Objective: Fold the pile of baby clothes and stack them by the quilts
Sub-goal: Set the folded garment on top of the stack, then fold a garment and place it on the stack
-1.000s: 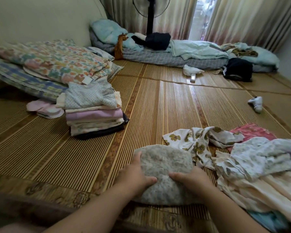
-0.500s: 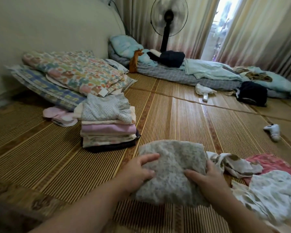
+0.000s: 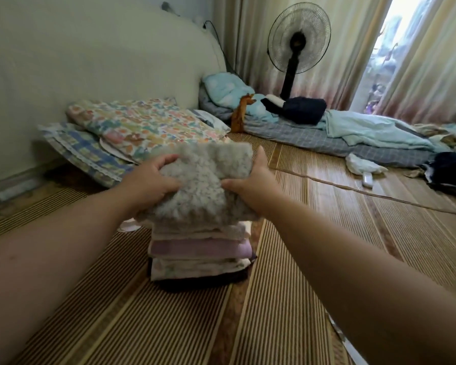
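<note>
A folded grey fleecy garment (image 3: 208, 180) is held over the stack of folded baby clothes (image 3: 198, 254), touching or just above its top. My left hand (image 3: 150, 180) grips its left edge and my right hand (image 3: 253, 183) grips its right edge, thumbs on top. The stack shows cream, pink and patterned layers with a dark one at the bottom. Right behind it lie the folded quilts (image 3: 142, 127), one floral on top of a blue checked one, against the wall. The unfolded pile is out of view.
A striped woven mat (image 3: 287, 299) covers the floor. A low mattress with blue bedding (image 3: 340, 133) runs along the back, with a standing fan (image 3: 298, 43) and curtains behind it. A white cloth (image 3: 361, 165) and a dark bag (image 3: 450, 172) lie at the right.
Both hands lifted the grey garment off the mat in front of me and carried it left and forward onto the stack by the quilts. The view swung left, away from the unfolded pile.
</note>
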A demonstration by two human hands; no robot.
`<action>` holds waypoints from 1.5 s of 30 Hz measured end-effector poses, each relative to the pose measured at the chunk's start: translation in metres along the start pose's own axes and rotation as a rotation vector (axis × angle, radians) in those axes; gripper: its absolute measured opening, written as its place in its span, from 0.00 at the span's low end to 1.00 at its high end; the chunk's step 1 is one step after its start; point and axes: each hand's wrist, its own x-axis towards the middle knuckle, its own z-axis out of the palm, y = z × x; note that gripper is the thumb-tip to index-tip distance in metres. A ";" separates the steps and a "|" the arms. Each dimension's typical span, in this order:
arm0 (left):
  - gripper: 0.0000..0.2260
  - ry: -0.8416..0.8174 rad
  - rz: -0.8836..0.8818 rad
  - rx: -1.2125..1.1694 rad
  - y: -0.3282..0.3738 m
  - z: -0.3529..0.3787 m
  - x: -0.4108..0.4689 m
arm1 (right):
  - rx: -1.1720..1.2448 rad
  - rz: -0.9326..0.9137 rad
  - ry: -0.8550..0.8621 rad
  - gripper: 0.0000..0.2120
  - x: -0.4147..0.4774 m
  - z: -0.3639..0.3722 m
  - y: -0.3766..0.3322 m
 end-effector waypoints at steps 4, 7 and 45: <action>0.36 -0.146 -0.056 0.357 -0.036 0.016 0.023 | -0.335 0.060 -0.051 0.43 0.024 0.028 0.032; 0.40 -0.238 -0.117 0.403 -0.053 0.029 0.029 | -0.539 0.061 -0.141 0.29 0.029 0.037 0.049; 0.41 -0.887 0.662 0.516 0.137 0.400 -0.301 | -0.754 0.632 0.331 0.41 -0.437 -0.258 0.264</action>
